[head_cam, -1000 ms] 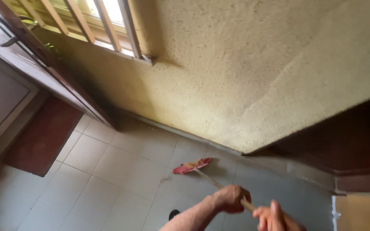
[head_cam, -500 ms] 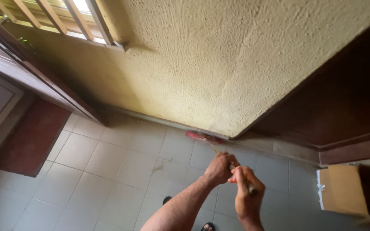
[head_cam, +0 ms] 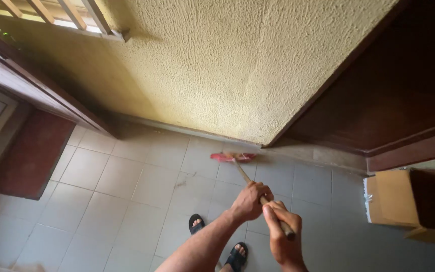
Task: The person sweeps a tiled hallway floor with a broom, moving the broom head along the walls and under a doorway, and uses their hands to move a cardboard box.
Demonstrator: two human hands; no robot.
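Note:
Both my hands grip the wooden handle (head_cam: 243, 174) of a broom. My left hand (head_cam: 250, 200) holds it lower down, my right hand (head_cam: 281, 235) wraps the top end. The red broom head (head_cam: 231, 157) lies on the grey floor tiles (head_cam: 142, 186), close to the foot of the rough yellow wall (head_cam: 217, 65) near the corner with a dark wooden door (head_cam: 393, 95). My feet in black sandals (head_cam: 195, 223) show below my arms.
An open wooden door (head_cam: 21, 85) and a dark red doormat (head_cam: 28, 153) are at the left. A cardboard box (head_cam: 396, 199) sits on the floor at the right. A barred window (head_cam: 51, 12) is at the top left.
The broom head pushed from the mid floor to the wall's foot, then drew back a little. My view shifted, so the wall and door sit further left and my sandalled feet came into sight.

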